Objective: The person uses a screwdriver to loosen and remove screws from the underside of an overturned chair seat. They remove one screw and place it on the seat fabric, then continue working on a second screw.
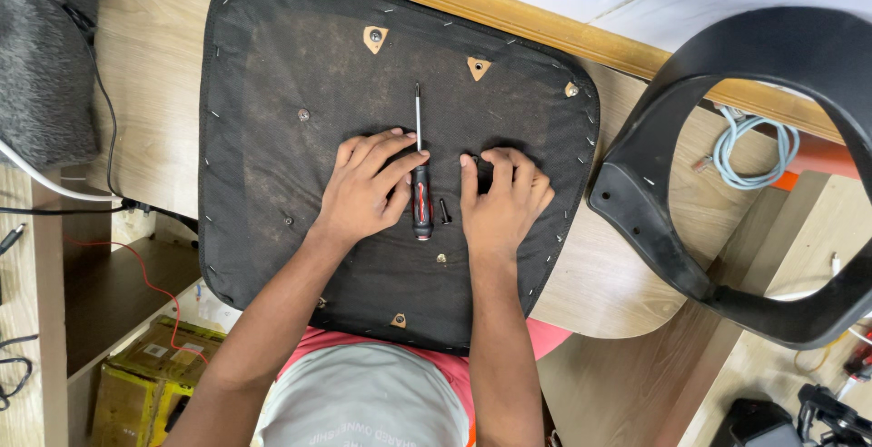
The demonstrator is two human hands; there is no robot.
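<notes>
An upturned black chair seat [272,74] lies on a wooden table, its fabric underside stapled along the rim and dotted with bolt holes. A screwdriver [420,193] with a black and red handle rests on the seat, shaft pointing away from me. My left hand [368,188] lies flat on the fabric, its fingertips touching the screwdriver handle. My right hand [500,197] rests just right of the handle, fingers curled on the fabric. A small dark screw [445,211] lies between the handle and my right hand.
A black plastic chair armrest frame [727,138] sits at the right, partly over the table edge. A coiled pale blue cable [754,147] shows through it. Grey fuzzy material [45,56] and black and red wires [127,256] are at the left; a cardboard box [145,365] below.
</notes>
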